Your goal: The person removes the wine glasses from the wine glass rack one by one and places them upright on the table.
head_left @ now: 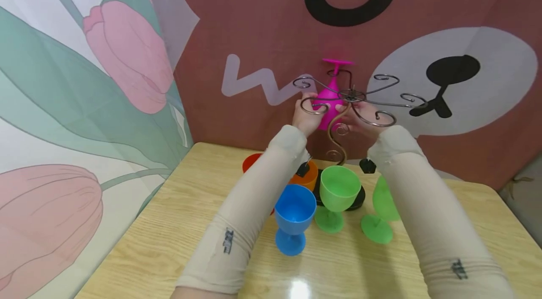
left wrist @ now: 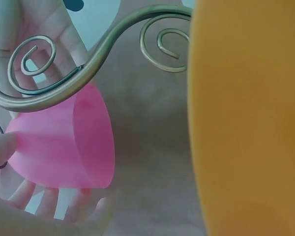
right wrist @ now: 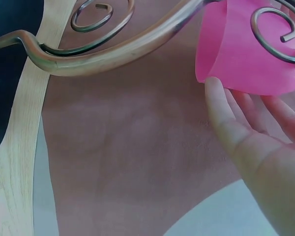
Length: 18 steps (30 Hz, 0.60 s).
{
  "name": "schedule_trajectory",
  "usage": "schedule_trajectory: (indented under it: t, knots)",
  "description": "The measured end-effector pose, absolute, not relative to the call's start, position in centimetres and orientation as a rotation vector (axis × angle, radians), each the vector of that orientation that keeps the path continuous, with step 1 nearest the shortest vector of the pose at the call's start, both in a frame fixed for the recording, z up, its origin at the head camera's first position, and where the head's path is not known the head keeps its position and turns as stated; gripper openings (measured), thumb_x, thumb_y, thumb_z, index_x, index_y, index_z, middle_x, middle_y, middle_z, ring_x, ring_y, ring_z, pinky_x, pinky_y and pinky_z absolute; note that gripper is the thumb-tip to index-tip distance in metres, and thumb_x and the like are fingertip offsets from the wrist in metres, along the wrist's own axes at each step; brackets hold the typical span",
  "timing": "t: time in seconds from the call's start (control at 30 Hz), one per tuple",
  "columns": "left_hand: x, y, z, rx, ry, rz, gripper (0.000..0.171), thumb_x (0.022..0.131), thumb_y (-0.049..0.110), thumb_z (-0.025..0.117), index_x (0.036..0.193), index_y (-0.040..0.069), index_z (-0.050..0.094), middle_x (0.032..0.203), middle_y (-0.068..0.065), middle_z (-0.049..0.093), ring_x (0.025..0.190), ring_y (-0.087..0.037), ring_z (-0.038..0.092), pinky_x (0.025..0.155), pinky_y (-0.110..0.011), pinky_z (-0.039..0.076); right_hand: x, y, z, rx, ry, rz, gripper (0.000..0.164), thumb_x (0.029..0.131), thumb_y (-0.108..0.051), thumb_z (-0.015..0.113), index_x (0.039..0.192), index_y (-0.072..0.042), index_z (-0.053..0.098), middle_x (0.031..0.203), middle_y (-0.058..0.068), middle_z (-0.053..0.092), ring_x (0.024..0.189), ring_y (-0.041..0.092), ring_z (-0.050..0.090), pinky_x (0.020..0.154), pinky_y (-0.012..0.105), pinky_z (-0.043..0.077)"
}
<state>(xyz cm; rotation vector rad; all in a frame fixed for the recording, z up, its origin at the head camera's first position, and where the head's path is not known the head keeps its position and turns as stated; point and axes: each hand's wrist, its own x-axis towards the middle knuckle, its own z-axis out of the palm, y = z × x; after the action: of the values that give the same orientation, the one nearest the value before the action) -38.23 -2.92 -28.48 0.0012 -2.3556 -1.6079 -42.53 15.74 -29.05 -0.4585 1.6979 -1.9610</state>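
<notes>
A pink goblet point(head_left: 325, 120) is upside down behind the metal rack point(head_left: 351, 96), its foot above the scrolled arm at the back and its stem beside that arm. My left hand point(head_left: 306, 115) holds the bowl from the left; in the left wrist view its thumb lies on the near side and its fingers behind. From the right, my right hand point(head_left: 365, 118) holds the same bowl, its fingers point(right wrist: 221, 105) along the far side near the rim. The rack's curved brown stem point(left wrist: 96, 61) passes in front of the pink bowl.
Below my arms, a blue goblet point(head_left: 295, 214), two green goblets point(head_left: 338, 191), an orange goblet point(head_left: 311, 177) and a partly hidden red one point(head_left: 251, 161) stand on the wooden table point(head_left: 169, 224). The rack's black base point(head_left: 357, 200) sits among them. A printed cloth point(head_left: 254, 21) hangs behind.
</notes>
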Motion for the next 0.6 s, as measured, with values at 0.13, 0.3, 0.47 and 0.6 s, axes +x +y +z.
schedule_trajectory:
  t: [0.13, 0.3, 0.47, 0.6]
  knots:
    - [-38.25, -2.77, -28.43, -0.032, -2.282, -1.618, 0.042, 0.094, 0.015, 0.071, 0.131, 0.002, 0.057, 0.125, -0.023, 0.06, 0.113, -0.029, 0.063, 0.094, -0.027, 0.05, -42.18, 15.0, -28.58, -0.49, 2.185, -1.684, 0.075, 0.104, -0.049, 0.051, 0.158, -0.002, 0.027, 0.154, 0.018, 0.044, 0.125, 0.017, 0.055, 0.095, 0.025, 0.053]
    - [-38.06, -2.78, -28.35, -0.043, -2.285, -1.611, 0.043, 0.093, 0.013, 0.071, 0.131, 0.0, 0.056, 0.122, -0.023, 0.066, 0.112, -0.029, 0.065, 0.093, -0.025, 0.05, -41.94, 14.66, -28.55, -0.495, 2.233, -1.664, 0.063, 0.108, -0.039, 0.045, 0.155, 0.0, 0.031, 0.143, 0.012, 0.054, 0.111, 0.007, 0.059, 0.088, 0.02, 0.053]
    - [-37.74, -3.03, -28.02, -0.026, -2.365, -1.588, 0.045, 0.097, 0.02, 0.068, 0.137, 0.006, 0.051, 0.125, -0.019, 0.066, 0.114, -0.029, 0.063, 0.096, -0.031, 0.049, -42.01, 15.12, -28.68, -0.499, 1.637, -2.003, 0.026, 0.108, -0.013, 0.049, 0.131, -0.002, 0.055, 0.115, 0.003, 0.069, 0.107, 0.011, 0.064, 0.089, 0.023, 0.054]
    - [-37.51, -3.16, -27.69, -0.027, -2.406, -1.558, 0.045, 0.099, 0.022, 0.066, 0.138, 0.009, 0.05, 0.125, -0.017, 0.066, 0.114, -0.029, 0.062, 0.095, -0.034, 0.049, -42.19, 14.93, -28.75, -0.435, 1.506, -2.101, 0.01, 0.105, -0.012, 0.056, 0.11, -0.008, 0.064, 0.104, 0.005, 0.073, 0.101, 0.015, 0.068, 0.083, 0.029, 0.058]
